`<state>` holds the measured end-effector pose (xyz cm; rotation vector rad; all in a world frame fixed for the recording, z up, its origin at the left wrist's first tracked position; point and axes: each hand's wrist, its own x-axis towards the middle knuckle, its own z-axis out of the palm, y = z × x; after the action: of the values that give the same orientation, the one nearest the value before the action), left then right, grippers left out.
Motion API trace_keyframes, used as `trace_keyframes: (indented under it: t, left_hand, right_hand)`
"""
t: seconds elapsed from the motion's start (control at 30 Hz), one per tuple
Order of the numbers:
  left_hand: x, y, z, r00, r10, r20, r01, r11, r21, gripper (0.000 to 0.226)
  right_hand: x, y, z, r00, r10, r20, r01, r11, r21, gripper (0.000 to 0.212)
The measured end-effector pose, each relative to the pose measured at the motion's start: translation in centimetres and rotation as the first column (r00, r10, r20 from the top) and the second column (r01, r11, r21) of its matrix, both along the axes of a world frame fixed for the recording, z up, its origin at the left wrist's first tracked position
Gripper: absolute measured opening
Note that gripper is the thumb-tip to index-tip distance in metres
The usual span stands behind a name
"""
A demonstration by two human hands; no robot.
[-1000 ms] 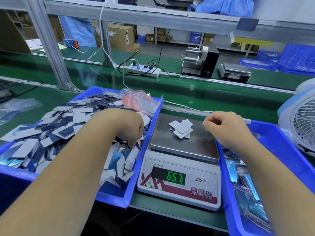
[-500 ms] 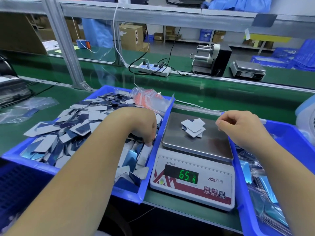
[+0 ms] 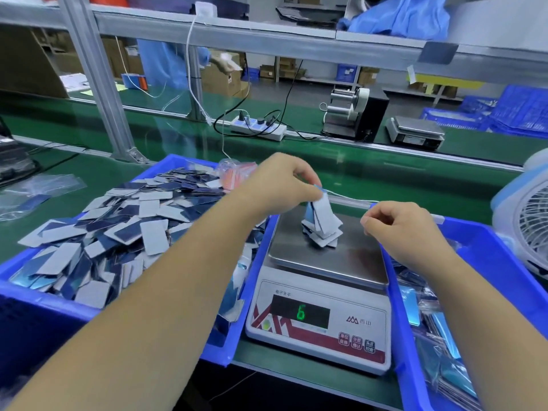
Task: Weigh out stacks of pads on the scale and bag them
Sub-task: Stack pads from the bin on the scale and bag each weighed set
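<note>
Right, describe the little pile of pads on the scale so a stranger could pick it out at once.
Find the white scale with the green digit display, standing between the two blue bins. On its steel plate lies a small fanned pile of pads, right under the left hand, which pinches a few more pads above it. Unlike the big loose heap in the left bin, this pile is only a handful.

My bins (image 3: 486,241) blue, pads (image 3: 154,237) grey-white and dark blue, bench (image 3: 415,179) green, scale (image 3: 367,307) white with red-and-white stripe pattern, steel pan, display digit (image 3: 300,312) green.
</note>
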<state>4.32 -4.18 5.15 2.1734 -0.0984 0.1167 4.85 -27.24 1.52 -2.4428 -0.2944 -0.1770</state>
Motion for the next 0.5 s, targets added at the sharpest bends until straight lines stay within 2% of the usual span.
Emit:
trace_keyframes:
  t: [0.13, 0.33, 0.5]
  left_hand:
    - [1.1, -3.3, -2.9, 0.995, -0.004, -0.096, 0.005, 1.000, 0.016, 0.013]
    - [1.5, -3.5, -3.5, 0.997, 0.061, -0.043, -0.047, 0.963, 0.265, 0.022]
    - [1.2, -3.2, -3.3, 0.996, 0.077, -0.049, -0.062, 0.966, 0.252, 0.020]
  right_hand:
    - [0.2, -0.2, -0.1, 1.000, -0.001, 0.012, 0.001, 1.000, -0.011, 0.025]
    - [0.3, -0.3, 0.0, 1.000, 0.005, 0.017, -0.004, 1.000, -0.027, 0.024]
    - [0.4, -0.3, -0.1, 1.000, 0.013, 0.014, -0.013, 1.000, -0.024, 0.023]
